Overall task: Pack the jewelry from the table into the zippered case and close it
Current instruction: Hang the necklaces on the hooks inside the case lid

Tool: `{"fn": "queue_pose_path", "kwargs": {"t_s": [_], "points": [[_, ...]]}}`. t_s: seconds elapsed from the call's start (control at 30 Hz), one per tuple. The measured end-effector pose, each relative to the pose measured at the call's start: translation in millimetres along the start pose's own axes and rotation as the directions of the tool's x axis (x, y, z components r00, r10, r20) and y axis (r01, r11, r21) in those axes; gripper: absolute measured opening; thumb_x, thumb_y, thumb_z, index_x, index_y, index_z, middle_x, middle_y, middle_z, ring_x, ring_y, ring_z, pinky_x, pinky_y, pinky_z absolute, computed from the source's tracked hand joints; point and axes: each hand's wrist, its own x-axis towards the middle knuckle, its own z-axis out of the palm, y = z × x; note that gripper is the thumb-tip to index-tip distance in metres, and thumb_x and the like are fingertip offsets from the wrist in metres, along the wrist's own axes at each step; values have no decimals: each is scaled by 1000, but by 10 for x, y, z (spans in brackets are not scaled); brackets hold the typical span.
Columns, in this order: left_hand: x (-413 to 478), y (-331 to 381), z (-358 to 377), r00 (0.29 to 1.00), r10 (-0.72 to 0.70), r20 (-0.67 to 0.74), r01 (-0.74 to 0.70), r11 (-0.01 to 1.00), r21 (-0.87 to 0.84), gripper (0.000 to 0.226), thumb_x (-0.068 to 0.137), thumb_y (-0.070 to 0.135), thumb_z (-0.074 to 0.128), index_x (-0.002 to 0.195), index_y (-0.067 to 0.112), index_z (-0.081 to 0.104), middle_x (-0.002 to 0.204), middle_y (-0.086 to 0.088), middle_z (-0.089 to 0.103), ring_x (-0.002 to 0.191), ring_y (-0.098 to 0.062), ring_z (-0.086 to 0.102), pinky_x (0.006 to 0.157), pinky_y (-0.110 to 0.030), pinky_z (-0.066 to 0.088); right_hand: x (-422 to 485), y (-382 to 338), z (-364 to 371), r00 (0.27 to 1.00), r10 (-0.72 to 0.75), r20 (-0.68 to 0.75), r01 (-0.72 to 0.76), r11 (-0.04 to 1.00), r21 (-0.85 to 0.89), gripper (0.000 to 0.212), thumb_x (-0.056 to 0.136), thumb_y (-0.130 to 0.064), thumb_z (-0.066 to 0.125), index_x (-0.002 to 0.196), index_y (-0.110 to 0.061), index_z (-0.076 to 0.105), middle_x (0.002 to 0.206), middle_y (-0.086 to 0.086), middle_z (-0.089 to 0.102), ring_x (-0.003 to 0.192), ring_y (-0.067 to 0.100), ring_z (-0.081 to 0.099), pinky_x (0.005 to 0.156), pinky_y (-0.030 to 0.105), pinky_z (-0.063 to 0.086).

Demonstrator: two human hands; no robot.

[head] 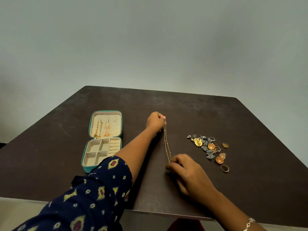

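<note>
- Hands first: our left hand (155,121) is curled, its fingertips pinching the top end of a thin gold chain necklace (166,142). Our right hand (183,165) pinches the lower end, so the chain runs straight between the two, on the desk (183,110) or just above it (we cannot tell which).
- Step in hand, as we judge it: straightening this necklace before it goes into the case.
- Zippered case (101,167) lies open to our left, near the left forearm. Its lid (92,124) carries a gold necklace (98,129) and a rose-coloured necklace (107,129) on two hooks, and a third hook (114,120) beside them is free.
- Next move, we think: carry the chain across to the left without letting it sag or knot, catch its top end on that free hook, and let the rest hang down the lid like the other two (a fine chain, so a light pinch will do).
- Further right, well apart from the case, the pile of earrings and rings (206,147) lies on the desk; none of it is packed, and the zip comes last.
</note>
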Motion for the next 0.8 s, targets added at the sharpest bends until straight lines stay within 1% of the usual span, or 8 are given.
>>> {"fn": "queue_pose_path", "kwargs": {"t_s": [0.1, 0.2, 0.3, 0.43, 0.53, 0.63, 0.67, 0.8], "points": [[-33, 76, -102, 999, -39, 17, 41, 973, -227, 27, 94, 10, 45, 67, 13, 47, 63, -3, 54, 52, -14, 45, 47, -25, 38, -7, -8, -11, 997, -40, -63, 40, 999, -4, 17, 82, -13, 47, 89, -9, 62, 85, 6, 58, 78, 21, 55, 60, 28, 47], [-83, 155, -210, 999, -41, 34, 49, 956, -290, 27, 94, 7, 45, 68, 12, 47, 61, -4, 51, 49, -12, 43, 42, -20, 37, -20, -10, -11, 991, -95, -99, 92, 995, -29, 17, 82, -11, 47, 89, -8, 63, 89, 8, 60, 94, 23, 53, 74, 30, 48], [-152, 229, -291, 996, -56, 68, 76, 942, -328, 28, 94, 4, 43, 68, 11, 47, 60, -4, 48, 49, -12, 42, 39, -18, 37, -32, -25, -13, 984, -150, -95, 146, 988, -40, 25, 91, -15, 40, 89, -7, 64, 90, 8, 60, 100, 22, 52, 80, 31, 48], [-242, 309, -337, 983, -102, 153, 154, 912, -379, 32, 93, 1, 37, 65, 13, 46, 59, -3, 44, 47, -12, 40, 42, -19, 36, -49, -58, -30, 971, -231, -55, 228, 973, -46, 22, 91, -18, 46, 89, -7, 65, 88, 8, 61, 98, 21, 56, 82, 29, 48], [-314, 373, -360, 964, -148, 221, 231, 877, -421, 35, 94, 1, 30, 64, 14, 42, 59, -1, 41, 43, -9, 40, 40, -17, 38, -57, -95, -36, 966, -253, -46, 252, 967, -29, 19, 90, -16, 48, 89, -6, 64, 89, 9, 61, 92, 23, 59, 78, 31, 50], [-379, 405, -407, 953, -157, 258, 267, 836, -479, 32, 97, 3, 29, 70, 11, 44, 64, -2, 47, 33, -4, 44, 38, -15, 41, -55, -133, -58, 968, -245, -46, 244, 969, -35, 16, 86, -17, 50, 89, -9, 63, 91, 8, 61, 83, 22, 58, 74, 27, 49], [-391, 404, -430, 955, -155, 254, 268, 820, -506, 29, 97, 3, 31, 73, 9, 46, 66, -4, 51, 33, -4, 46, 40, -15, 43, -54, -143, -73, 970, -238, -53, 236, 971, -38, 15, 85, -18, 50, 89, -11, 62, 91, 6, 61, 81, 20, 55, 74, 25, 48], [-403, 368, -544, 968, -152, 198, 245, 729, -640, 19, 93, -4, 37, 81, 7, 47, 74, -11, 59, 49, -10, 49, 46, -19, 47, -57, -170, -99, 973, -218, -78, 214, 975, -56, 13, 78, -17, 53, 89, -17, 59, 88, 0, 58, 79, 15, 45, 75, 20, 39]]}}
